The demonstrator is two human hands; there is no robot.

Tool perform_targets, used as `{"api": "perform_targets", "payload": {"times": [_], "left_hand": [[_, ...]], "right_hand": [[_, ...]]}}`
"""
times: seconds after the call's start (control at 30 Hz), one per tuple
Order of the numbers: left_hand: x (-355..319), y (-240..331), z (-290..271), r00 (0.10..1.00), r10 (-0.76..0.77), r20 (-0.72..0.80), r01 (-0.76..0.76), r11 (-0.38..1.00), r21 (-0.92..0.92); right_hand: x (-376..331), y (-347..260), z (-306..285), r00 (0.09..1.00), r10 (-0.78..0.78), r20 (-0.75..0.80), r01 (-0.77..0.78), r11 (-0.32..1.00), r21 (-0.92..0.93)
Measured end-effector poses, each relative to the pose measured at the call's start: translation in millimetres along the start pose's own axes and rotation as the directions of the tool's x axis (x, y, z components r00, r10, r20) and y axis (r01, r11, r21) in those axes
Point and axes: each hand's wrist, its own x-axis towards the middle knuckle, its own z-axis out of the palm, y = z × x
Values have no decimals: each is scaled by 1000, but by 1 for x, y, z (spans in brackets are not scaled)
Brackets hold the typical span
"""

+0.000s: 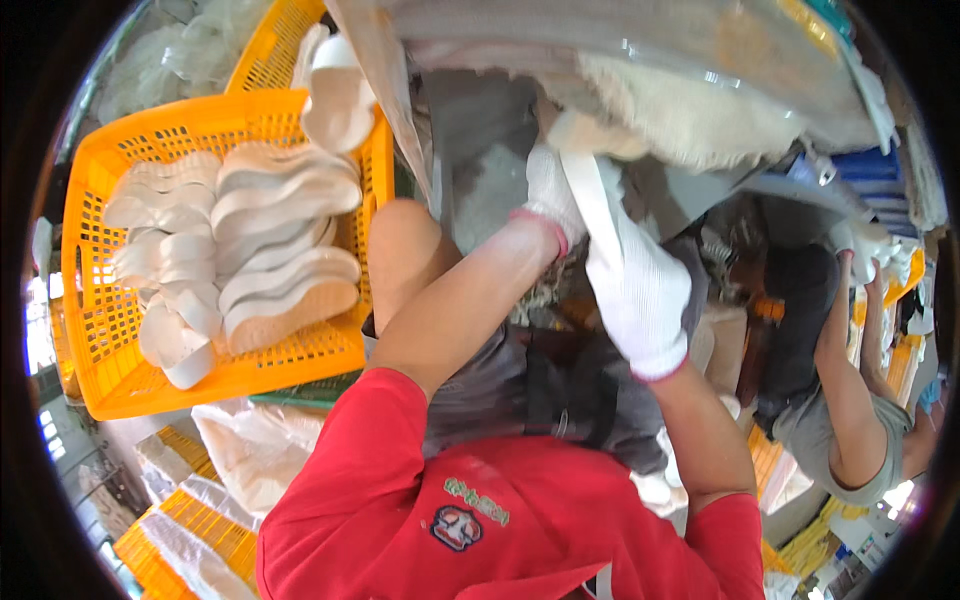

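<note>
Both my hands wear white knit gloves with pinkish cuffs. My right hand point(645, 295) is closed round a white shoe sole point(592, 205), which is tilted with its narrow edge toward me. At the sole's left side my left hand point(552, 190) is closed against it, its fingertips hidden behind the sole. The sole's far end is by a pale, rounded beige surface point(600, 138), under a fuzzy cream pad or wheel point(690, 110); whether they touch I cannot tell.
Left of my knee stands an orange plastic basket point(235, 392) with several stacked white soles point(285, 205). One sole point(338, 100) rests on its far right corner. A grey metal housing point(640, 35) overhangs my hands. At right another person point(850, 420) sits working near a blue crate point(870, 185).
</note>
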Motion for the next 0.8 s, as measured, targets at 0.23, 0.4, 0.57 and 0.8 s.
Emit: {"api": "perform_targets", "payload": {"times": [0.23,0.4,0.57,0.8], "left_hand": [[24,-21,-42,916,57,396,-380,437,815],[-3,-50,-42,929,369,11,-174,412,895],[3,-42,-22,956,-293,-28,285,944,-164],[26,1,3,903,202,379,-429,405,807]], "right_hand": [[-1,9,-2,983,-12,-185,17,999,28],[20,16,22,988,97,124,-81,989,-124],[19,6,-21,882,222,415,-450,653,608],[51,18,-9,621,190,761,-784,130,607]]}}
